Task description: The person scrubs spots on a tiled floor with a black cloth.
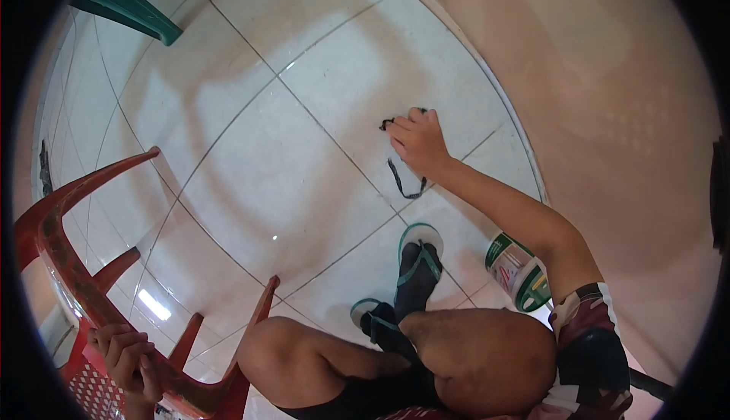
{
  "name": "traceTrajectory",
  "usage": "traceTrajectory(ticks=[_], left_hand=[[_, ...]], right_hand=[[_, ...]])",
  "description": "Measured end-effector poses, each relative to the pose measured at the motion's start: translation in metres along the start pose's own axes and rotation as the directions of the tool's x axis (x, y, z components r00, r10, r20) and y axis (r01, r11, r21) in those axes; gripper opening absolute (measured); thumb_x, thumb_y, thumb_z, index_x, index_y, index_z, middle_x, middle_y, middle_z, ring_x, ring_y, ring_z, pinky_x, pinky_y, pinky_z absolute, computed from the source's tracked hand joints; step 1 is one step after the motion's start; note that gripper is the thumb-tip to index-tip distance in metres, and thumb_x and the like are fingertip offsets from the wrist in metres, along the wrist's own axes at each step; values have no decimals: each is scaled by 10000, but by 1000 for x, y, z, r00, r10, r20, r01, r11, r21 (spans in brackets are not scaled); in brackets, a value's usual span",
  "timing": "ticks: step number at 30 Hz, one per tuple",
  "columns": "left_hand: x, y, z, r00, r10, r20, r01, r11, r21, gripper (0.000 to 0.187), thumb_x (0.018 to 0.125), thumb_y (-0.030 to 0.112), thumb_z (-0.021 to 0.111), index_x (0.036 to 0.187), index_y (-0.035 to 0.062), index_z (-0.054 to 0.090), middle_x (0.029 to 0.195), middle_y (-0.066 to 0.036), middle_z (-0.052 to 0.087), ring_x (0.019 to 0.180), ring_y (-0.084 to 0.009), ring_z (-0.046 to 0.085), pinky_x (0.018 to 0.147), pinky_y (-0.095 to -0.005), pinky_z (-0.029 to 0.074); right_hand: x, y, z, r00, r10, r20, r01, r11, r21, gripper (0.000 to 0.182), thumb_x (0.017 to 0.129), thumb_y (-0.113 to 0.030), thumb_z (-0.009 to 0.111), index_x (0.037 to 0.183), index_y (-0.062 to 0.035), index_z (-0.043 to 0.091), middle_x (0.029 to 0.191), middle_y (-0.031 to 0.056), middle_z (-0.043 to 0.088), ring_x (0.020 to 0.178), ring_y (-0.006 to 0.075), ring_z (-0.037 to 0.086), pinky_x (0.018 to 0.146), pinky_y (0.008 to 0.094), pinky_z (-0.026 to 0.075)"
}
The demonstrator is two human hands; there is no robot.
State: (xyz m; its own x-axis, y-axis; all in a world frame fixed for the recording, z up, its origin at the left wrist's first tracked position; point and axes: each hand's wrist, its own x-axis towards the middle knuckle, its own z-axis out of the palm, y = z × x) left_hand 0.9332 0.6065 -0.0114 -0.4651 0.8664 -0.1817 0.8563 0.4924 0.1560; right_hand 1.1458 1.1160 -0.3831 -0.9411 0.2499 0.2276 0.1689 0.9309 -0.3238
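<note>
My right hand (418, 142) is low over the white tiled floor, its fingers curled around part of a black braided cord. One bit of the cord pokes out past the fingertips. Below the hand, a longer length of the cord (407, 184) curves across the tile. What the palm covers is hidden. At lower left, my left hand (125, 355) has its fingers wrapped over the edge of a worn red plastic chair (84, 268). Several of the chair's legs point up and right in the view.
A green-and-white bucket (517, 272) lies under my right forearm, near the wall (608, 116). My feet in dark socks and flip-flops (420, 268) are on the tiles. The leg of a green plastic chair or stool (129, 9) stands at upper left.
</note>
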Motion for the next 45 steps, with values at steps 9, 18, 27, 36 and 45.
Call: traceTrajectory(ticks=[9,18,27,36,45], left_hand=[[4,10,-1,1000,-5,-12,5,1000,5,213,838,256,578,755,69,639,827,-72,651,963,-290,564,935,-463,314],[16,7,-1,999,29,-46,-29,1000,-9,157,779,210,594,770,59,639,823,-80,655,943,-287,577,921,-458,310],[11,7,2,999,1,-47,-2,999,-32,158,778,206,596,774,58,651,837,-80,665,962,-287,584,931,-458,306],[9,4,1,999,19,-34,-20,999,-32,167,751,204,603,782,61,683,829,-72,684,945,-288,596,900,-472,302],[4,-2,-5,998,30,47,-30,1000,-6,204,792,209,566,809,29,660,864,-124,673,1005,-315,585,935,-487,332]], right_hand=[[-1,-3,-3,995,80,65,-83,996,41,74,823,-153,694,889,-179,718,860,-42,670,898,242,563,765,441,368],[15,-46,-2,997,-73,-3,73,993,98,87,781,-104,685,860,-138,668,837,-1,641,844,269,535,734,451,377],[19,-67,12,923,-298,243,302,953,23,129,795,-138,644,916,-135,689,903,-9,634,951,233,556,813,407,444],[-49,-13,-61,940,-225,257,229,973,14,507,736,-97,773,1225,-221,728,1080,40,616,945,270,538,824,424,409],[-16,-16,-35,974,215,72,-227,923,311,248,886,24,671,1112,-48,745,937,105,629,866,227,617,766,308,494]])
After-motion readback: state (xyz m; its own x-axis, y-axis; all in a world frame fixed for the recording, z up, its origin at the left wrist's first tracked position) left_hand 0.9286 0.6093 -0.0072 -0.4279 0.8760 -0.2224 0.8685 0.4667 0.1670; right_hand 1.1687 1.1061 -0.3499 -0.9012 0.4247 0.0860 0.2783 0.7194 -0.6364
